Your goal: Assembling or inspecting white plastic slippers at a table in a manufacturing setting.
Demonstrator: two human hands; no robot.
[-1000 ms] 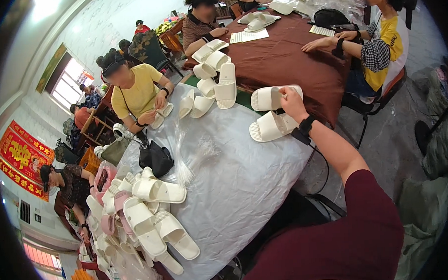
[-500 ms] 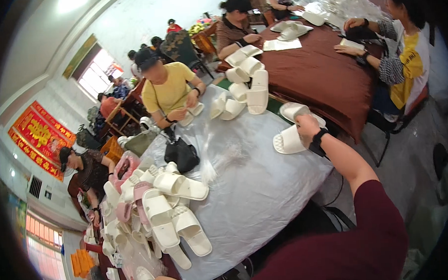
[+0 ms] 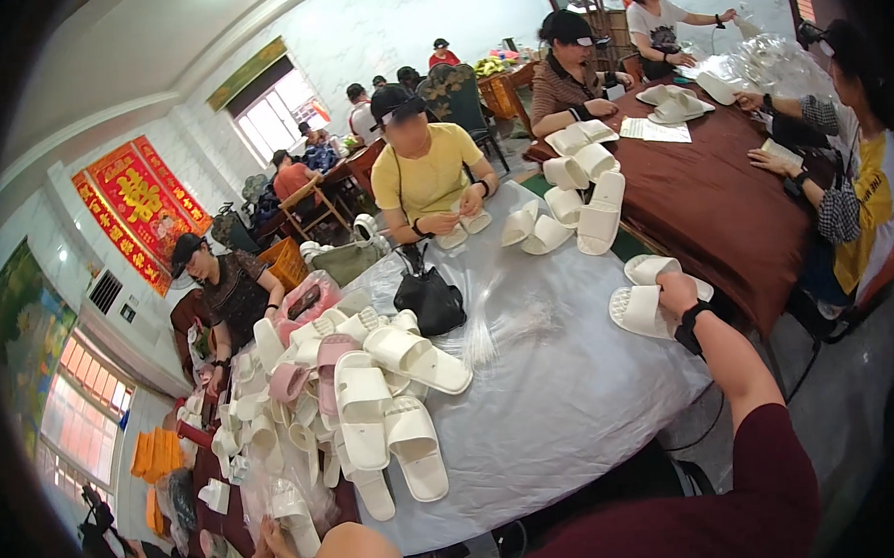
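My right hand (image 3: 679,294) reaches out to the table's right corner. Its fingers are closed on a white slipper (image 3: 638,314) that lies near the edge. A second white slipper (image 3: 649,268) is just behind it, partly covered by the hand. What the fingertips grip under the hand is hidden. A dark band circles my right wrist. My left hand does not show. Bare skin (image 3: 357,554) at the lower edge belongs to a limb I cannot make out.
White and pink slippers (image 3: 414,445) pile up at the table's left, on a grey plastic cover (image 3: 563,414). A black bag (image 3: 430,302) and more white slippers (image 3: 602,212) stand farther back. A co-worker in yellow (image 3: 428,175) sits opposite. Others work at a brown-covered table (image 3: 693,198).
The view has swung left, so the whole scene sits farther right. My right hand stays at the same slippers, with little change in its hold.
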